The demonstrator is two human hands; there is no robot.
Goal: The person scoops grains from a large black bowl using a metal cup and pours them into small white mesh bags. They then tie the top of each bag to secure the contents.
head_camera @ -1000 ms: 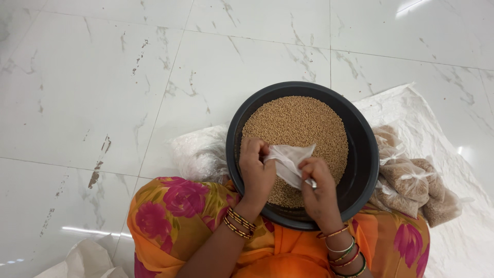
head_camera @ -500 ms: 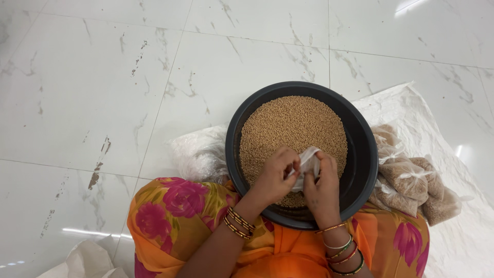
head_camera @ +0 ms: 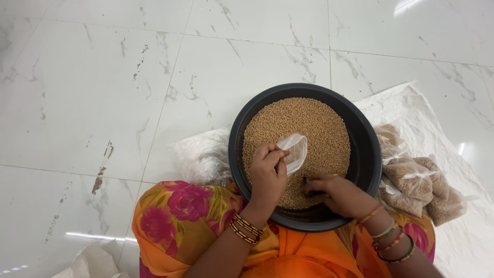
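Small clear plastic bag (head_camera: 294, 151), frame centre: left hand (head_camera: 267, 172) pinches it open; right hand (head_camera: 337, 193) cups brown grain (head_camera: 301, 126); keep its mouth wide.

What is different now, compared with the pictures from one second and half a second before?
The right hand let go of the small clear plastic bag and moved down into the grain near the basin's front rim. The left hand alone now holds the bag, open over the grain. The basin, the filled bags beside it and the white sheet stayed in place.
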